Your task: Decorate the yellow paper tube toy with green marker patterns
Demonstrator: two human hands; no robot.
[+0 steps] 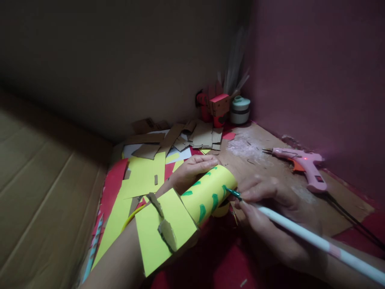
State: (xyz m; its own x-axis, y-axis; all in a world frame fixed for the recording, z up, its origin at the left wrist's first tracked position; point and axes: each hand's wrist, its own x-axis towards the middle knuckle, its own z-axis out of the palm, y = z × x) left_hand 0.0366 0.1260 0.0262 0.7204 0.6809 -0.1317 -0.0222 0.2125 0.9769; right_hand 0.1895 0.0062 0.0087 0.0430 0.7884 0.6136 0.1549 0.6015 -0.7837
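My left hand [195,170] is closed round the far side of a yellow paper-covered figure, its thumb along the top. The figure has a rounded body [207,194] with several green painted marks and a square yellow head [167,237] with torn cardboard pieces stuck on it. My right hand [270,212] grips a white-handled paintbrush [288,226] between thumb and fingers. The dark green brush tip touches the body at a green mark near its right end. Part of the figure's underside is hidden.
A pink glue gun [300,160] with a red light lies at right, its cord trailing right. Cardboard scraps [201,134] and yellow paper sheets [147,172] cover the left and back. A red cardboard figure [219,106] and a lidded pot [240,110] stand in the corner.
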